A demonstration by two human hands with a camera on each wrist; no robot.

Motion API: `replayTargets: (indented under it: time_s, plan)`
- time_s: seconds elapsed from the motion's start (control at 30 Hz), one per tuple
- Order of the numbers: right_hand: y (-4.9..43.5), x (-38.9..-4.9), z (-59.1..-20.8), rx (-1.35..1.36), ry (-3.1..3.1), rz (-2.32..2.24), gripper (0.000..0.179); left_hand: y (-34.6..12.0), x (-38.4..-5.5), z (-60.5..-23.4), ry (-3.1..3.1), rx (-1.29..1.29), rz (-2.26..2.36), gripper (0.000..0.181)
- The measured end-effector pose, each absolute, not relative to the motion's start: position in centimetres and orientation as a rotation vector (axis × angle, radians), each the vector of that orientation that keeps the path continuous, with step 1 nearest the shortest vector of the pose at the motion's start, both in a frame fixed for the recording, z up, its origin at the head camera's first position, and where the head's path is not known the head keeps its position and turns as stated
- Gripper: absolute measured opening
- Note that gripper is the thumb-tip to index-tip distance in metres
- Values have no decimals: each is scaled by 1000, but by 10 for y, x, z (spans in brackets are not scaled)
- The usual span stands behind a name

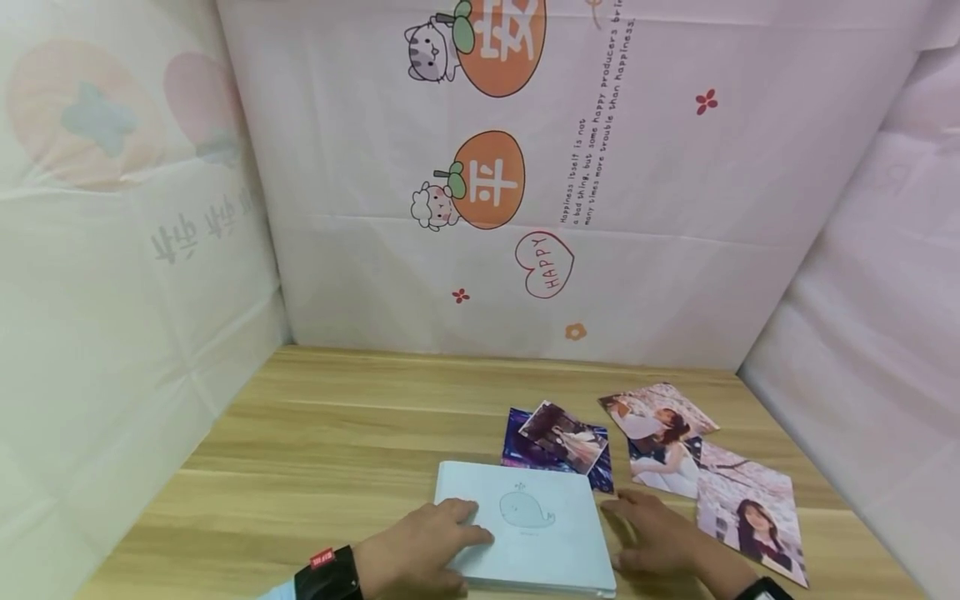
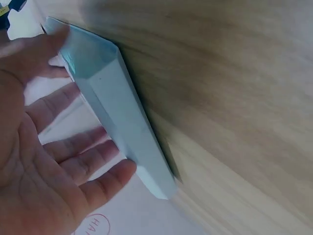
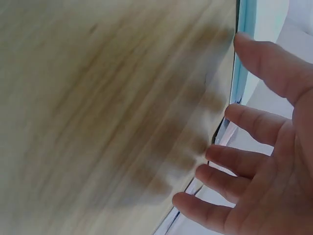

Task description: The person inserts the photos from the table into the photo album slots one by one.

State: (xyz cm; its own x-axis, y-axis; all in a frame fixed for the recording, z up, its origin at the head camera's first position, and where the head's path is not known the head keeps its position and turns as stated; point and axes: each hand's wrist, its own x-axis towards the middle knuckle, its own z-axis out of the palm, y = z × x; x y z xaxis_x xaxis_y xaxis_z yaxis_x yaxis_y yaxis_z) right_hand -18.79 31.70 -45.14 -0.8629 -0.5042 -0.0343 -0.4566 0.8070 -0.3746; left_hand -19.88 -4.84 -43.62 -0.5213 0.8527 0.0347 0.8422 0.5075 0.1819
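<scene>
A pale blue photo album (image 1: 555, 550), closed, with a small whale drawn on its cover, lies flat on the wooden table. My left hand (image 1: 420, 550) is at its left side, fingertips over the cover's edge. In the left wrist view, the fingers of that hand (image 2: 63, 161) spread loosely along the album's thick spine (image 2: 127, 117). My right hand (image 1: 656, 537) is by the right edge of the album, palm inward. The right wrist view shows relaxed, spread fingers, with the thumb (image 3: 264, 58) at the album's edge (image 3: 242, 68); whether it touches cannot be told.
Behind the album, a small photo (image 1: 566, 437) overlaps a purple-blue picture (image 1: 517, 442). Several photos lie right of it, including a blossom photo (image 1: 660, 408) and a portrait (image 1: 753, 508) near my right forearm. White printed cloth walls (image 1: 360, 283) enclose the table (image 1: 300, 467).
</scene>
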Motion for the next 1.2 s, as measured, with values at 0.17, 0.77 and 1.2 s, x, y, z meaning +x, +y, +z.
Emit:
replayTargets:
  time_s: [0.17,0.77,1.2]
  plan:
    - [315,-189,-451,-734,2869,-553,65,-41,-199,-437,2716,1460,248,47]
    - [315,-191,-450,-660,2826,-558,64,-18,-200,-433,2756,1574,108,43]
    - [316,-190,-452,-663,2836,-543,63,3,-205,-434,2685,1634,133,44]
